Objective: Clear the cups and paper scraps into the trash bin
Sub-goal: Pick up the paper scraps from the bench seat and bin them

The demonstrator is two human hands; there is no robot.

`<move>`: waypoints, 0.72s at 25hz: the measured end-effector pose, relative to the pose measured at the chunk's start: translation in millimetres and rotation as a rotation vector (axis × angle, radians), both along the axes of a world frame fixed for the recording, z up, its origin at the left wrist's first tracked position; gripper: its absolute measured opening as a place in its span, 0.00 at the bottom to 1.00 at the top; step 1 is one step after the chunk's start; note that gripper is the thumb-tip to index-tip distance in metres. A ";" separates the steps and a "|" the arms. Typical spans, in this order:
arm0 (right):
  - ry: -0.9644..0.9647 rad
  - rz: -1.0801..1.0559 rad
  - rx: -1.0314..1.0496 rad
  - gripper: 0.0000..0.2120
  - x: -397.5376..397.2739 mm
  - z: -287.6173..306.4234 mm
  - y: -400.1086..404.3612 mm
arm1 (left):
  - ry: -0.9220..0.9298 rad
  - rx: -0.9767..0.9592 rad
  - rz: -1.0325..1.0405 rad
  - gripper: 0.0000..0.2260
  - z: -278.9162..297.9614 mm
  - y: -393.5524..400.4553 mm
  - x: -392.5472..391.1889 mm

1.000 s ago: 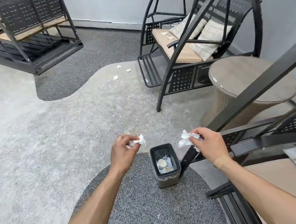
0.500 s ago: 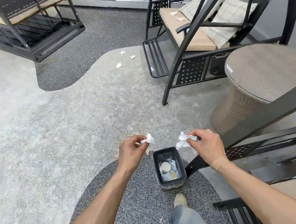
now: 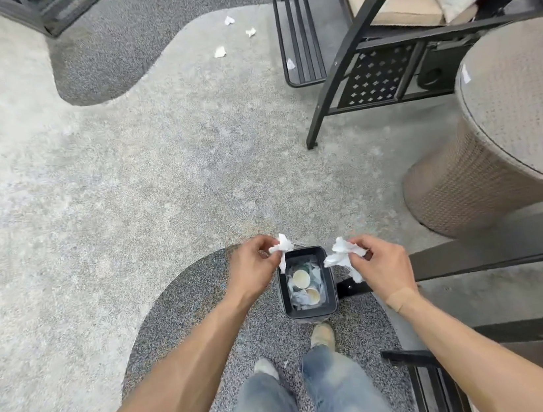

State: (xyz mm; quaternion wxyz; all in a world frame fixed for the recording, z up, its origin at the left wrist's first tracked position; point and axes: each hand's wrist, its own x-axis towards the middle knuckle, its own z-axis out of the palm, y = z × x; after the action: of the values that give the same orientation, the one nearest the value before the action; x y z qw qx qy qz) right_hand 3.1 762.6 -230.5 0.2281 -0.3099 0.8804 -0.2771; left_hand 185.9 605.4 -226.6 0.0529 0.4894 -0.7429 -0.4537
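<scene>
A small black trash bin [image 3: 333, 304] stands on the dark carpet patch just ahead of my feet. Inside it lie two paper cups [image 3: 301, 278] and crumpled paper. My left hand [image 3: 254, 268] pinches a crumpled white paper scrap [image 3: 281, 248] at the bin's left rim. My right hand [image 3: 380, 266] pinches a larger white paper scrap [image 3: 342, 254] at the bin's right rim. Three more scraps [image 3: 219, 52] lie on the floor far ahead, and another scrap [image 3: 290, 63] sits by the swing chair's footrest.
A black metal swing chair [image 3: 381, 77] with cushions stands at the upper right. A round wicker table [image 3: 510, 139] is at the right. A black metal frame [image 3: 497, 252] runs close to my right arm. Grey carpet spreads to the left.
The view has tilted down and my legs have come into sight. Both hands, still holding their scraps, have closed in on the bin's rims.
</scene>
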 end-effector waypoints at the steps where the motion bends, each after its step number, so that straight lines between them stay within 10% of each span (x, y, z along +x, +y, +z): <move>1: -0.002 0.001 0.017 0.13 -0.5 -10.5 -2.7 | -0.016 0.016 -0.004 0.08 -10.1 -2.4 -2.6; 18: -0.064 0.064 0.373 0.14 38.7 -266.0 -33.9 | -0.362 0.261 -0.230 0.08 -258.9 -18.5 -10.2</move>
State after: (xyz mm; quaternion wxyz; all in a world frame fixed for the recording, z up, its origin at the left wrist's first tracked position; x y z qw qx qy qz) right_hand 41.8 728.7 -496.5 0.3183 -0.2808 0.8985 -0.1116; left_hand 175.6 586.9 -485.4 -0.1965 0.4776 -0.7262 -0.4537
